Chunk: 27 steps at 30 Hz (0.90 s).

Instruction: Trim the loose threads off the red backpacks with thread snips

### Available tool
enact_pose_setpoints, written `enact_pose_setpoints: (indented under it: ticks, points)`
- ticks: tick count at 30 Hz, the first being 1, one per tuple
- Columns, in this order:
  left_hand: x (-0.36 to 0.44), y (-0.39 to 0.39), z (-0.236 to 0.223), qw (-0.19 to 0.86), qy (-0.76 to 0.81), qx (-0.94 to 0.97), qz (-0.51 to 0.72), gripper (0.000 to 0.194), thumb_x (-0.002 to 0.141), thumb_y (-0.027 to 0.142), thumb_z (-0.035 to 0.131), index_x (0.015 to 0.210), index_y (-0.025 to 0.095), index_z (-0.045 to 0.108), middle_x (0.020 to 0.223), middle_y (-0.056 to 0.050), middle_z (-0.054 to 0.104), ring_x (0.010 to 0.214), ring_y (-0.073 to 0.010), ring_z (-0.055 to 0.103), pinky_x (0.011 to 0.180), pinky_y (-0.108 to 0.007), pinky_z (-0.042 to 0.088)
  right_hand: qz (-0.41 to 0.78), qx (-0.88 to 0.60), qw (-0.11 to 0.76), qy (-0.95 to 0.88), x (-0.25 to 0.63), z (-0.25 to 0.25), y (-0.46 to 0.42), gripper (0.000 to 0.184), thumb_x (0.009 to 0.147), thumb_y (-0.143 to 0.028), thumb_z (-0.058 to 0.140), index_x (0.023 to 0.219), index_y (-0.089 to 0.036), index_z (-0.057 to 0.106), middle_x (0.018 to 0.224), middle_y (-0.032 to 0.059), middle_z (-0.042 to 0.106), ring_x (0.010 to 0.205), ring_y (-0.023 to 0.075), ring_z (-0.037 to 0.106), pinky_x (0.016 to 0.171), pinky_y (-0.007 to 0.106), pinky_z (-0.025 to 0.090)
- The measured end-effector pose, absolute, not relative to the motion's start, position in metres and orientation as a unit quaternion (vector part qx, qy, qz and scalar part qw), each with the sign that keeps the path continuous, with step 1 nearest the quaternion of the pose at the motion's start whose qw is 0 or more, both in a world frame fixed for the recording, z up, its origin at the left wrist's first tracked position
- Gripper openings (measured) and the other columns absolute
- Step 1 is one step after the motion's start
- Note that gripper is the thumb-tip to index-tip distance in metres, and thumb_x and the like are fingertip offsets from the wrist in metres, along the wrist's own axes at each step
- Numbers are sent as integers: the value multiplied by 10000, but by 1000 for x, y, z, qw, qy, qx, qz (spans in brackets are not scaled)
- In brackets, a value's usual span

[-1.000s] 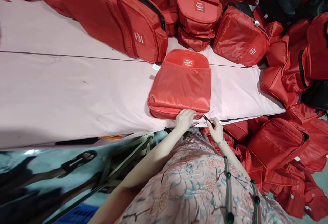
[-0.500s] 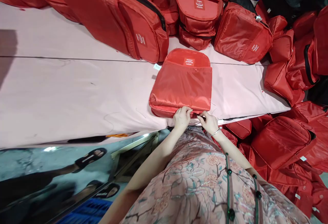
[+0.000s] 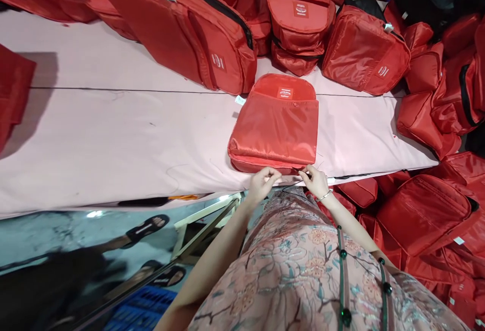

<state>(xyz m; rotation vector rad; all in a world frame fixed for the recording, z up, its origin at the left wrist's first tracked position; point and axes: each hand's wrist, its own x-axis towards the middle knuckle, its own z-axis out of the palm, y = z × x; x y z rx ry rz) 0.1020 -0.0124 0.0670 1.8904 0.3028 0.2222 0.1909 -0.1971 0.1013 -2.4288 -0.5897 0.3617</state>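
Observation:
A red bag (image 3: 276, 126) with a label patch near its top lies flat on the pink-covered table, its lower edge close to me. At that lower edge, my right hand (image 3: 316, 182) is closed around a small dark tool (image 3: 295, 170), which looks like thread snips; its tip points left along the bag's edge. A thin dark cord (image 3: 291, 187) hangs below, between the hands. My left hand (image 3: 263, 183) is just off the bag's lower left part, thumb and forefinger pinched together. Whatever is between those fingertips is too small to make out.
Red bags (image 3: 182, 33) line the far side of the table (image 3: 113, 134), and more are heaped at the right (image 3: 424, 215). Another red item (image 3: 13, 93) enters at the left edge. Below left are a person's feet (image 3: 147, 225) and a blue crate (image 3: 140, 308).
My left hand has come away from the bag's edge, down and to the left, still pinched. My right hand stays by the edge with the tool. A red item has appeared at the left.

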Motion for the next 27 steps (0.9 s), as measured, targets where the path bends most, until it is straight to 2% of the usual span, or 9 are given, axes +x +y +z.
enact_pose_setpoints:
  ticks: [2, 3, 6, 9, 11, 14, 19, 27]
  points:
    - [90, -1, 72, 584, 30, 811, -6, 380, 883, 354, 393, 620, 179, 604, 702, -32, 661, 690, -144, 612, 679, -260, 481, 143, -905, 336, -219, 190, 99, -198, 266, 877, -436, 456, 797, -212, 577, 691, -21, 644, 577, 131, 560, 567, 212, 331]
    - [86, 3, 75, 563, 5, 826, -18, 390, 887, 356, 390, 622, 180, 615, 719, -38, 669, 711, -149, 615, 699, -267, 482, 147, -900, 347, -218, 190, 99, -197, 272, 875, -443, 454, 801, -211, 574, 695, -19, 643, 577, 130, 559, 566, 211, 336]
    - [91, 8, 80, 435, 38, 895, 88, 262, 859, 372, 483, 805, 193, 666, 846, -54, 689, 832, -181, 606, 799, -312, 464, 154, -897, 349, -224, 189, 97, -192, 266, 873, -446, 454, 834, -214, 579, 725, -18, 651, 612, 131, 581, 564, 207, 342]
    - [109, 5, 79, 337, 76, 926, 152, 268, 884, 340, 450, 939, 200, 672, 937, -67, 692, 902, -199, 595, 869, -346, 435, 147, -910, 308, -235, 187, 99, -183, 243, 884, -429, 456, 882, -223, 586, 799, -13, 672, 701, 143, 618, 589, 209, 348]
    - [120, 2, 76, 292, 93, 942, 140, 287, 893, 323, 431, 961, 203, 682, 942, -74, 693, 893, -209, 597, 860, -351, 431, 148, -924, 263, -236, 186, 101, -178, 237, 893, -426, 456, 927, -230, 584, 829, -6, 682, 737, 156, 631, 594, 214, 346]
    - [129, 0, 74, 235, 114, 961, 92, 255, 862, 332, 491, 954, 214, 698, 896, -83, 687, 862, -228, 590, 816, -351, 430, 149, -940, 194, -238, 181, 101, -174, 264, 904, -436, 440, 987, -227, 580, 807, 11, 686, 726, 172, 635, 577, 223, 331]
    - [133, -1, 77, 220, 105, 968, 50, 215, 836, 313, 534, 940, 227, 700, 861, -81, 666, 854, -229, 569, 802, -338, 413, 127, -944, 158, -262, 172, 95, -176, 302, 925, -427, 397, 1032, -210, 576, 820, 39, 690, 744, 181, 633, 569, 229, 309]
    - [132, -11, 76, 249, 158, 953, 64, 168, 839, 296, 525, 824, 242, 683, 861, -54, 659, 858, -224, 566, 751, -341, 376, 124, -944, 184, -243, 166, 90, -175, 296, 922, -447, 405, 1000, -216, 572, 824, 18, 691, 730, 170, 634, 583, 224, 321]
